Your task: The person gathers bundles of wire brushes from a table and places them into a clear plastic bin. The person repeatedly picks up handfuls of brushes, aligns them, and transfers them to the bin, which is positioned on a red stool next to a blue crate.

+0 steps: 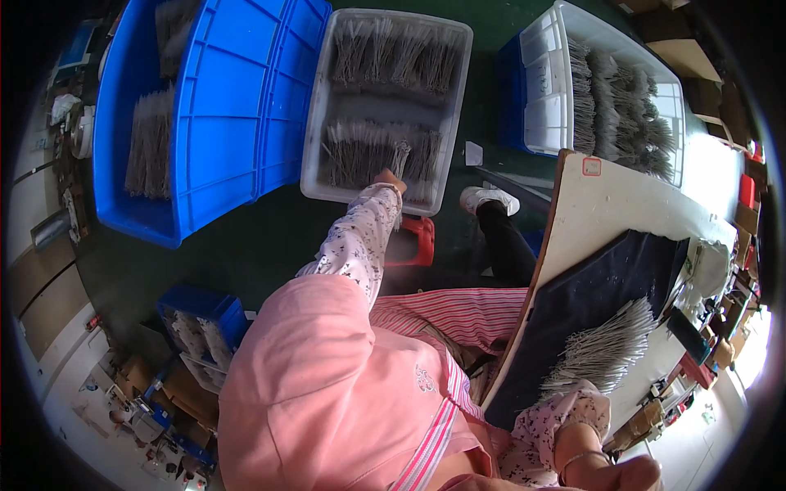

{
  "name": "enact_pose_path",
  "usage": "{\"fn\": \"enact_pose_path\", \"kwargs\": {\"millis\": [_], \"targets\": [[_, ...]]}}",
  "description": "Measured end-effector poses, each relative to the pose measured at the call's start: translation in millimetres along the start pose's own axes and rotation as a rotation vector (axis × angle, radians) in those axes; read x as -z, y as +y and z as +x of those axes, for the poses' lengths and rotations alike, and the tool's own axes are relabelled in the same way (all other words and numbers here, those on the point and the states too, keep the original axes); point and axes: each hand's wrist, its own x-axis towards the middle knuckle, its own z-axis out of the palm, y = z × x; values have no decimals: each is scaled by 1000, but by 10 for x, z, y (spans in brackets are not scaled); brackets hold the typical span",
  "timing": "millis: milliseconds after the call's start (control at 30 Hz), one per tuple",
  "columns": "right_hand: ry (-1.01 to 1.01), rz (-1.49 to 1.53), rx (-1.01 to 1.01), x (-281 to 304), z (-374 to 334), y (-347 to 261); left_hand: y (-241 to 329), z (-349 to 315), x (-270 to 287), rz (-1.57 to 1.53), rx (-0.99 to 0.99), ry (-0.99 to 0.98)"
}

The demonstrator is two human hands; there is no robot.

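Note:
My left hand (391, 180) reaches over the near side of a whitish bin (308, 168). Its fingers are closed round a small bunch of thin wire brushes (400, 154), with pale looped ends standing above the hand. Beside it, several bundles of thin grey brushes (354, 155) stand upright in the bin in two rows. At the lower right my right hand (626, 475), below a bracelet, is partly cut off by the frame edge, and its fingers are not clear. Near that sleeve a fanned pile of brushes (606, 348) lies on a dark cloth (565, 315).
The cloth covers part of a pale, tilted-looking board (602, 192) on my right. Blue crates (221, 106) stand at the left, one holding brush bundles. A white crate (557, 98) of brushes is at the far right. A red plastic object (422, 241) sits below the bin.

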Motion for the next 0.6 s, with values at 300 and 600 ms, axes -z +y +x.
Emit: {"fn": "enact_pose_path", "kwargs": {"millis": [300, 600], "targets": [[-245, -1348, -353, 418, -203, 2264, 727, 15, -227, -112, -57, -28], [-374, -1469, -308, 462, -238, 2493, 900, 181, -508, -32, -112, 25]]}}
